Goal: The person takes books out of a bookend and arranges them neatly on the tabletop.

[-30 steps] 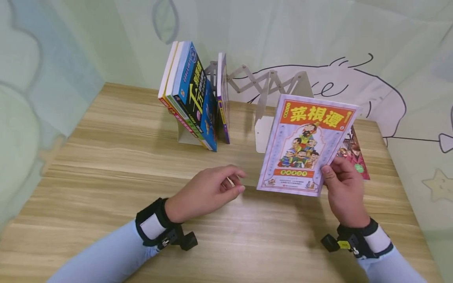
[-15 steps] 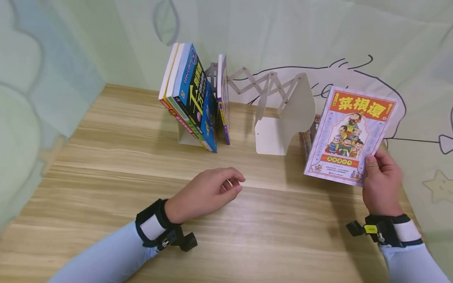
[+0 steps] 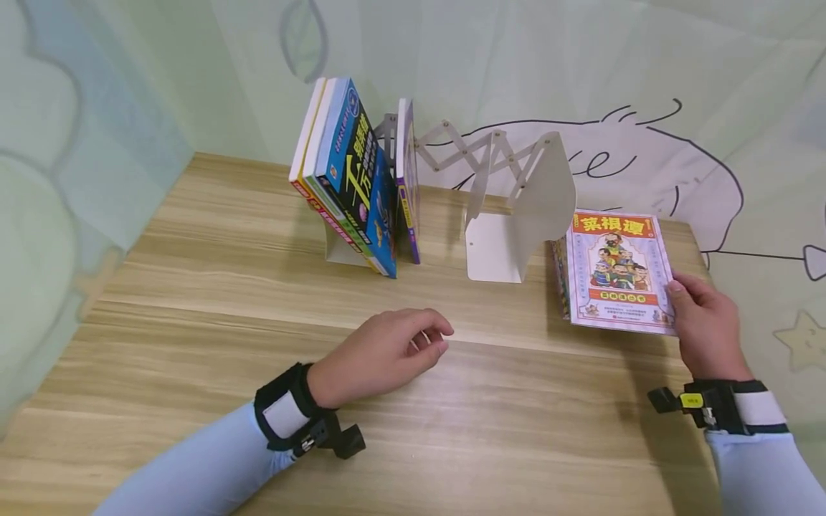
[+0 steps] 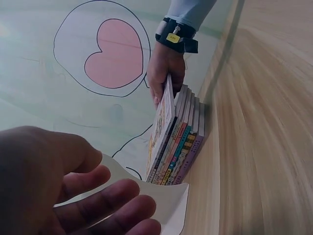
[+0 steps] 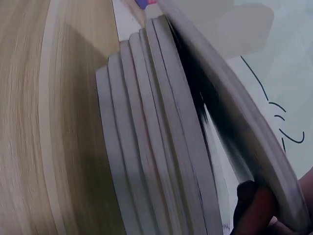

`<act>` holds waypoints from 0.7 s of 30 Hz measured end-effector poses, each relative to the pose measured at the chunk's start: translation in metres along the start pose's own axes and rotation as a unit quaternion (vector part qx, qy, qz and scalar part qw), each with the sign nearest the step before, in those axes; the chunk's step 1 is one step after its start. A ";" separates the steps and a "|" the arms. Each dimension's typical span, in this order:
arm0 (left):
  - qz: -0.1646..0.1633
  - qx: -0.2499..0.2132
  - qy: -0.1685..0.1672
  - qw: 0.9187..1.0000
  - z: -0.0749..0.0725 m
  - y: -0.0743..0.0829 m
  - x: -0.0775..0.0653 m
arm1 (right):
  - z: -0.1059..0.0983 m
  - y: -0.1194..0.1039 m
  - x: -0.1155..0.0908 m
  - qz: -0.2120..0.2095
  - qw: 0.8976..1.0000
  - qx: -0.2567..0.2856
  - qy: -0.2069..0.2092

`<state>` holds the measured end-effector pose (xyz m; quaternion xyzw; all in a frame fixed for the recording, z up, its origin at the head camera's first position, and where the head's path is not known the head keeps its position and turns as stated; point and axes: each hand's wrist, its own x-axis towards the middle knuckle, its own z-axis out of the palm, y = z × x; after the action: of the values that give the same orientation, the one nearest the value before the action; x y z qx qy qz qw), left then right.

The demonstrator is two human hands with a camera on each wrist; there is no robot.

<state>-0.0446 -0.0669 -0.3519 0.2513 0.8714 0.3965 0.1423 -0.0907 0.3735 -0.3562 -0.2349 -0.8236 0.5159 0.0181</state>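
My right hand point(image 3: 710, 333) pinches the right edge of a thin book point(image 3: 619, 308) with an orange title band and cartoon figures on its cover. Under that book lies a stack of several books point(image 4: 183, 139), flat on the table. In the right wrist view the held book point(image 5: 244, 107) slants up off the stack point(image 5: 151, 132), its near edge raised by the thumb and fingers. My left hand point(image 3: 381, 351) hovers over the middle of the table, fingers loosely curled and holding nothing.
An expandable metal book rack point(image 3: 548, 190) stands along the back, just left of the stack. Thick books point(image 3: 351, 179) lean in its left section, and a slim purple-spined book point(image 3: 406, 186) stands beside them. A patterned curtain point(image 3: 452, 57) hangs behind the wooden table point(image 3: 226, 287).
My right hand has carried the orange-banded book rightward and lowered it onto the stack, covering the dark red book that lay on top. The left hand has barely moved.
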 end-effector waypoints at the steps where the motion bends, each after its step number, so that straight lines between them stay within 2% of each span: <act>1: 0.001 0.001 0.000 1.000 0.000 0.000 0.000 | 0.000 0.000 0.001 -0.002 1.000 -0.009 0.002; 6: -0.001 -0.001 0.000 1.000 0.002 0.000 -0.002 | -0.001 0.002 0.005 0.003 0.996 -0.084 0.012; 10: -0.002 -0.007 0.001 1.000 0.003 -0.002 -0.003 | 0.000 0.003 0.003 -0.009 0.987 -0.160 0.003; 13: 0.001 -0.010 0.000 1.000 0.003 -0.002 -0.004 | 0.002 0.004 0.002 -0.024 0.976 -0.218 0.003; 17: 0.000 -0.011 -0.003 1.000 0.003 -0.003 -0.004 | 0.004 0.006 0.003 -0.035 0.969 -0.244 0.003; 21: -0.003 -0.006 -0.003 1.000 0.003 -0.003 -0.003 | 0.006 0.008 0.004 -0.052 0.967 -0.250 0.003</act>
<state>-0.0416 -0.0687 -0.3563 0.2489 0.8696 0.4002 0.1473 -0.0933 0.3731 -0.3669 -0.1900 -0.9376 0.2911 -0.0119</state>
